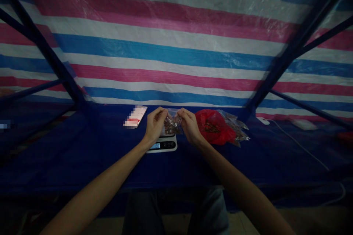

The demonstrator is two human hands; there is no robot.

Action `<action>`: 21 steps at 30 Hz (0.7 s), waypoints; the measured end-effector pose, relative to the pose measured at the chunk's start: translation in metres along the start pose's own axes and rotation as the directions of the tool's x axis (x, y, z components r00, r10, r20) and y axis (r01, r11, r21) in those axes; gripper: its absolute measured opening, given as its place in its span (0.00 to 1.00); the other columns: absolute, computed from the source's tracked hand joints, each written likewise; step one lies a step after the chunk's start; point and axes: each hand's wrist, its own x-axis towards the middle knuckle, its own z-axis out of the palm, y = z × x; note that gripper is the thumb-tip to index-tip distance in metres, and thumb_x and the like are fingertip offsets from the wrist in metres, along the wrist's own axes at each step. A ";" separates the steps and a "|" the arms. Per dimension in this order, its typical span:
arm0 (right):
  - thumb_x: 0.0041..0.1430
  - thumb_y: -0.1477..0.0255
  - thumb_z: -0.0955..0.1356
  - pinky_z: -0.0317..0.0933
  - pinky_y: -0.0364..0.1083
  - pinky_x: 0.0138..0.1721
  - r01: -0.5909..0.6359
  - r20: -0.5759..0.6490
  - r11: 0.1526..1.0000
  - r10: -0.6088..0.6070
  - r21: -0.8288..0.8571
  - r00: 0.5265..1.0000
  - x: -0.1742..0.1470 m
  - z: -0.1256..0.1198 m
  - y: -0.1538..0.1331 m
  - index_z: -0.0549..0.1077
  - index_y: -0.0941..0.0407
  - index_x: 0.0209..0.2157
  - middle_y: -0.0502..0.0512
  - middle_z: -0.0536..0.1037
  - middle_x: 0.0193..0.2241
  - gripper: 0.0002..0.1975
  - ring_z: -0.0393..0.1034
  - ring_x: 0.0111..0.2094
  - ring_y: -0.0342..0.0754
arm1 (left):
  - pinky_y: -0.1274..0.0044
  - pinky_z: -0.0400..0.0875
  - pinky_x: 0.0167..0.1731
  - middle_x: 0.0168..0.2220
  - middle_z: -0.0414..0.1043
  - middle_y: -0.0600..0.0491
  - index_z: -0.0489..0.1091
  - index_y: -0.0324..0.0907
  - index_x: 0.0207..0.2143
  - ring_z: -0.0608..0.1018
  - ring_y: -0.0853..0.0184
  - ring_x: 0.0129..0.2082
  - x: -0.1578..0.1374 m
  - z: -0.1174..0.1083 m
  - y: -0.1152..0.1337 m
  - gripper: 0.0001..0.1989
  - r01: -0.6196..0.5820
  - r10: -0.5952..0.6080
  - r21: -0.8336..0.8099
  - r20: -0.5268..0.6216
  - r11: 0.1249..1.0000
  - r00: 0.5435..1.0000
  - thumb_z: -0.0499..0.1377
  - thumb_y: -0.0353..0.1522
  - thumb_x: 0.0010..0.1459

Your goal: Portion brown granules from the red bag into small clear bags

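Note:
A small clear zip bag (171,127) with brown bits inside is held by its upper corners between my two hands. My left hand (156,122) pinches the left side of the bag's top. On the other side, the fingers of my right hand (189,124) are closed on the right corner. Just below the bag is a white kitchen scale (165,145), its lit display reading 0.0. To the right of my right hand lies an opened red plastic bag (217,126) with dried reddish-brown pieces in it.
Several filled clear bags (237,127) lie behind and beside the red bag. A phone (135,117) rests at the left of the blue table (110,169). A white cable (303,147) runs along the right side. Blue metal posts (278,55) and a striped tarp (171,51) stand behind.

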 end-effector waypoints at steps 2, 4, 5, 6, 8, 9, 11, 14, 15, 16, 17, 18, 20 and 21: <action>0.60 0.63 0.71 0.56 0.42 0.31 0.001 0.018 1.000 -0.001 -0.008 1.000 -0.001 0.001 0.000 0.71 0.55 0.27 0.47 0.68 0.26 0.12 0.60 0.28 0.43 | 0.80 0.63 0.27 0.25 0.69 0.56 0.71 0.41 0.27 0.70 0.71 0.25 0.001 -0.002 0.001 0.15 -0.019 0.019 0.023 0.000 1.000 1.000 0.60 0.40 0.62; 0.60 0.61 0.71 0.55 0.42 0.32 0.016 0.037 0.999 -0.014 -0.047 0.999 -0.003 0.002 0.001 0.71 0.55 0.28 0.47 0.68 0.26 0.14 0.60 0.28 0.43 | 0.80 0.63 0.27 0.25 0.70 0.56 0.71 0.40 0.27 0.71 0.72 0.25 0.002 -0.003 0.002 0.14 -0.027 0.026 0.035 0.012 0.999 1.000 0.60 0.40 0.62; 0.60 0.60 0.71 0.55 0.42 0.32 0.028 0.046 0.997 -0.025 -0.074 0.999 -0.003 0.003 0.002 0.71 0.55 0.28 0.47 0.68 0.26 0.14 0.60 0.28 0.43 | 0.80 0.64 0.27 0.25 0.70 0.56 0.71 0.40 0.27 0.71 0.72 0.25 0.002 -0.003 0.003 0.14 -0.024 0.024 0.036 0.020 0.999 1.000 0.61 0.40 0.62; 0.60 0.59 0.71 0.55 0.42 0.32 0.041 0.057 0.994 -0.036 -0.100 0.998 -0.004 0.003 0.003 0.71 0.55 0.28 0.47 0.68 0.26 0.15 0.60 0.28 0.43 | 0.80 0.64 0.27 0.25 0.71 0.56 0.71 0.40 0.28 0.71 0.72 0.25 0.001 -0.002 0.003 0.14 -0.016 0.015 0.034 0.029 0.999 0.999 0.61 0.41 0.61; 0.61 0.59 0.70 0.55 0.42 0.32 0.059 0.075 0.989 -0.049 -0.135 0.996 -0.006 0.004 0.006 0.71 0.55 0.27 0.47 0.67 0.25 0.15 0.60 0.28 0.43 | 0.81 0.65 0.26 0.26 0.72 0.56 0.71 0.40 0.30 0.72 0.72 0.25 0.000 0.000 0.004 0.13 0.014 -0.016 0.027 0.054 1.000 0.998 0.63 0.41 0.59; 0.62 0.60 0.70 0.55 0.42 0.32 0.062 0.082 0.988 -0.050 -0.141 0.995 -0.006 0.004 0.007 0.71 0.56 0.27 0.47 0.67 0.25 0.15 0.59 0.27 0.43 | 0.81 0.65 0.26 0.27 0.72 0.56 0.72 0.40 0.31 0.72 0.72 0.25 -0.002 0.001 0.004 0.13 0.030 -0.032 0.027 0.064 0.999 0.997 0.63 0.41 0.59; 0.62 0.59 0.70 0.54 0.42 0.31 0.056 0.091 0.987 -0.043 -0.147 0.995 -0.007 0.005 0.008 0.72 0.56 0.28 0.47 0.68 0.25 0.15 0.60 0.27 0.43 | 0.81 0.64 0.25 0.27 0.72 0.56 0.72 0.40 0.32 0.72 0.72 0.25 -0.003 0.002 0.003 0.13 0.056 -0.059 0.040 0.077 0.998 0.995 0.64 0.42 0.58; 0.61 0.59 0.71 0.55 0.42 0.32 0.059 0.088 0.986 -0.045 -0.157 0.995 -0.007 0.004 0.008 0.72 0.56 0.28 0.47 0.69 0.25 0.15 0.60 0.28 0.43 | 0.81 0.62 0.24 0.26 0.70 0.57 0.72 0.40 0.31 0.70 0.73 0.23 -0.004 0.002 0.002 0.14 0.072 -0.076 0.058 0.073 0.996 0.994 0.63 0.42 0.59; 0.61 0.59 0.71 0.55 0.42 0.32 0.062 0.083 0.985 -0.050 -0.158 0.995 -0.007 0.004 0.008 0.73 0.56 0.28 0.47 0.69 0.26 0.15 0.60 0.28 0.43 | 0.81 0.61 0.24 0.25 0.70 0.57 0.72 0.40 0.31 0.70 0.73 0.23 -0.004 0.002 0.003 0.14 0.076 -0.079 0.048 0.072 0.996 0.994 0.62 0.42 0.60; 0.61 0.59 0.71 0.56 0.42 0.32 0.065 0.077 0.986 -0.053 -0.156 0.996 -0.007 0.003 0.007 0.73 0.56 0.29 0.47 0.69 0.26 0.15 0.61 0.28 0.43 | 0.81 0.61 0.24 0.25 0.69 0.58 0.72 0.40 0.31 0.69 0.73 0.23 -0.004 0.002 0.003 0.14 0.078 -0.080 0.031 0.071 0.996 0.994 0.62 0.42 0.60; 0.61 0.59 0.71 0.56 0.42 0.32 0.065 0.070 0.986 -0.055 -0.151 0.996 -0.006 0.003 0.006 0.73 0.56 0.29 0.47 0.69 0.26 0.15 0.61 0.28 0.43 | 0.81 0.61 0.24 0.25 0.69 0.58 0.71 0.40 0.31 0.69 0.73 0.24 -0.004 0.002 0.004 0.14 0.080 -0.081 0.013 0.069 0.997 0.994 0.62 0.42 0.60; 0.61 0.59 0.71 0.56 0.42 0.32 0.064 0.062 0.987 -0.056 -0.147 0.997 -0.006 0.003 0.005 0.73 0.56 0.29 0.47 0.70 0.26 0.14 0.61 0.28 0.43 | 0.82 0.61 0.24 0.25 0.69 0.58 0.71 0.40 0.31 0.69 0.73 0.24 -0.005 0.003 0.005 0.13 0.083 -0.082 -0.004 0.063 0.997 0.995 0.63 0.42 0.59; 0.60 0.60 0.72 0.56 0.42 0.32 0.060 0.048 0.988 -0.054 -0.144 0.997 -0.007 0.004 0.002 0.73 0.56 0.29 0.47 0.70 0.26 0.14 0.62 0.28 0.43 | 0.82 0.60 0.24 0.25 0.68 0.58 0.71 0.40 0.31 0.68 0.73 0.23 -0.005 0.004 0.006 0.13 0.091 -0.089 -0.029 0.054 0.995 0.995 0.63 0.41 0.59; 0.60 0.60 0.72 0.56 0.42 0.31 0.059 0.042 0.987 -0.054 -0.148 0.998 -0.007 0.005 0.001 0.73 0.56 0.29 0.47 0.70 0.26 0.14 0.62 0.27 0.43 | 0.82 0.60 0.23 0.25 0.68 0.58 0.71 0.41 0.31 0.68 0.73 0.23 -0.006 0.004 0.007 0.13 0.095 -0.093 -0.033 0.056 0.995 0.994 0.63 0.41 0.60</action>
